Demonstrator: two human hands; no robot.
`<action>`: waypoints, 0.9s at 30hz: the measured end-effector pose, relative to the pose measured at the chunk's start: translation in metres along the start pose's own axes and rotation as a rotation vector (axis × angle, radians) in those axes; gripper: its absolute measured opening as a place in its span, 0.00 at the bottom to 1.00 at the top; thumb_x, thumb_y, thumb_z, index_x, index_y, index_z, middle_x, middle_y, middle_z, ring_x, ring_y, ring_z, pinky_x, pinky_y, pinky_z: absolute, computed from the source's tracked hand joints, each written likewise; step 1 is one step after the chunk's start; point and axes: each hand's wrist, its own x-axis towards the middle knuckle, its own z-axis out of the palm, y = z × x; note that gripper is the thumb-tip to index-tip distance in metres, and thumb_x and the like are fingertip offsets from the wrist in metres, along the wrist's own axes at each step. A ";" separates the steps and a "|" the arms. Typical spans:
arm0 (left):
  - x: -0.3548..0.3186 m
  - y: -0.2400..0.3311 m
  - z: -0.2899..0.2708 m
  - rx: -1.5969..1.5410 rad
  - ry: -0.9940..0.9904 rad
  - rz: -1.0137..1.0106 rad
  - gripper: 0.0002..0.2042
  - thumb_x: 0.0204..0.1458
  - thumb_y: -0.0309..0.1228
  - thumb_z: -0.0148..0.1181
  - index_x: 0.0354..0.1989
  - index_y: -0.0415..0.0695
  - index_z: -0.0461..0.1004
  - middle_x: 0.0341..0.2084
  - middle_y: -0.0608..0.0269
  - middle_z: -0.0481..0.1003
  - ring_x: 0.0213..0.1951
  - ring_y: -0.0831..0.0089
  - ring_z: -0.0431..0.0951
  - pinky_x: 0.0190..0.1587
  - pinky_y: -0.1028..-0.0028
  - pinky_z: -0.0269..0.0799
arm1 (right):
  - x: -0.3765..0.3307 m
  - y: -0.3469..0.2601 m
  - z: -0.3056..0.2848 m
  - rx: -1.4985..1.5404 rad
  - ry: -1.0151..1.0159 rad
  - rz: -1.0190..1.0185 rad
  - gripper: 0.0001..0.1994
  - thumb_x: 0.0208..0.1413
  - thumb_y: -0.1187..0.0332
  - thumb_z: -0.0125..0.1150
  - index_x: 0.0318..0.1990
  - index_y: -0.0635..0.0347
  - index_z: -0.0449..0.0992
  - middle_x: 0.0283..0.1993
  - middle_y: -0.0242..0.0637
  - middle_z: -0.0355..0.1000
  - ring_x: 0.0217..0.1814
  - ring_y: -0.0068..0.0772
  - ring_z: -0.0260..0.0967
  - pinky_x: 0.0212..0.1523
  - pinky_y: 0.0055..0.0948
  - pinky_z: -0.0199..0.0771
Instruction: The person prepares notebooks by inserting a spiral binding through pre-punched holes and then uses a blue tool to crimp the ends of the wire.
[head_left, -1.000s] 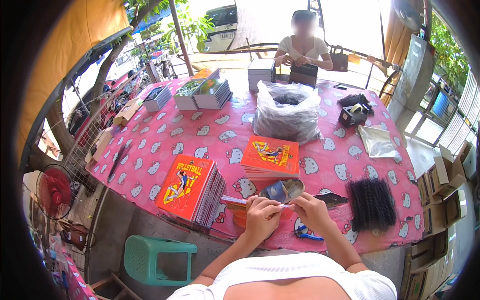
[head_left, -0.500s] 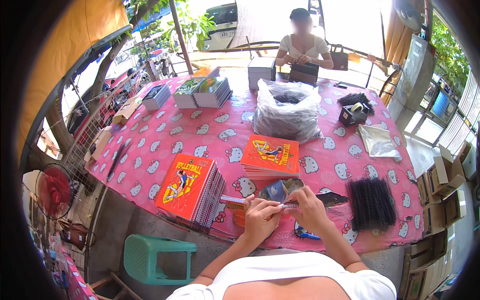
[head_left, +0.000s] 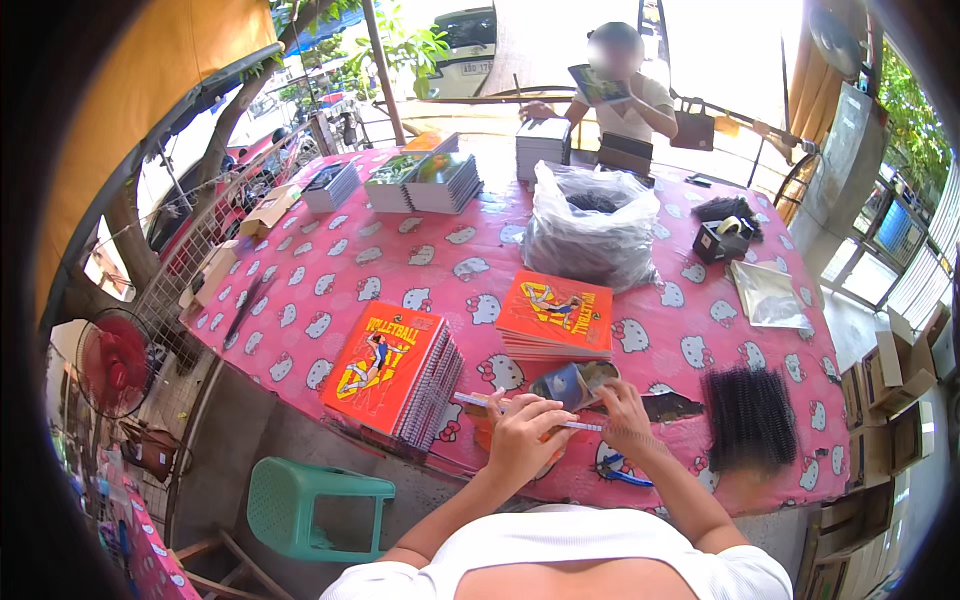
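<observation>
My left hand (head_left: pixel 525 432) is closed around a thin notebook (head_left: pixel 582 426), held edge-up so its white page edge and punched side show. At the notebook's right end, my right hand (head_left: pixel 624 405) has its fingers curled; whatever is between them is hidden. A thin dark spiral coil (head_left: pixel 636 440) runs out from that end across my right wrist. Just beyond my hands sits a container with a blue-grey picture (head_left: pixel 562 386). Blue-handled pliers (head_left: pixel 626 473) lie on the table below my right wrist.
Orange notebooks form a bound stack (head_left: pixel 385 365) left and a pile (head_left: pixel 555 315) ahead. Black coils (head_left: pixel 750 415) lie right. Beyond are a plastic bag (head_left: pixel 585 240), a tape dispenser (head_left: pixel 722 240) and more notebooks (head_left: pixel 440 185). Across the table a person (head_left: pixel 635 110) holds a book. A green stool (head_left: pixel 315 505) stands left.
My right hand has shifted slightly right, and the coil now shows across its wrist. The person opposite has raised a book and reaches to the white stack. The view has shifted a little.
</observation>
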 end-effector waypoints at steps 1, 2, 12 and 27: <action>0.003 -0.001 -0.002 0.048 0.002 0.031 0.11 0.39 0.36 0.68 0.33 0.52 0.79 0.32 0.68 0.78 0.42 0.70 0.74 0.52 0.63 0.59 | 0.018 0.002 0.007 -0.042 -0.012 -0.126 0.23 0.39 0.65 0.67 0.45 0.58 0.70 0.47 0.44 0.66 0.54 0.43 0.64 0.54 0.46 0.62; 0.002 -0.003 -0.003 0.051 -0.001 0.029 0.11 0.39 0.36 0.68 0.33 0.52 0.79 0.32 0.68 0.78 0.42 0.70 0.74 0.52 0.63 0.59 | 0.029 0.003 0.012 -0.084 -0.030 -0.239 0.27 0.37 0.63 0.69 0.47 0.58 0.68 0.51 0.45 0.65 0.57 0.43 0.62 0.54 0.48 0.62; 0.005 -0.005 0.002 0.003 0.044 -0.016 0.11 0.36 0.38 0.71 0.25 0.49 0.78 0.24 0.67 0.77 0.32 0.71 0.76 0.49 0.64 0.59 | 0.050 0.033 -0.003 -0.079 -0.416 0.161 0.28 0.41 0.58 0.69 0.49 0.60 0.67 0.39 0.38 0.73 0.53 0.43 0.68 0.54 0.44 0.68; 0.016 -0.010 -0.018 0.139 -0.052 -0.183 0.17 0.32 0.42 0.73 0.29 0.50 0.78 0.40 0.63 0.75 0.49 0.66 0.71 0.60 0.47 0.46 | 0.054 0.017 -0.057 1.102 -0.249 0.089 0.25 0.35 0.78 0.71 0.47 0.65 0.73 0.36 0.30 0.75 0.41 0.17 0.69 0.43 0.24 0.71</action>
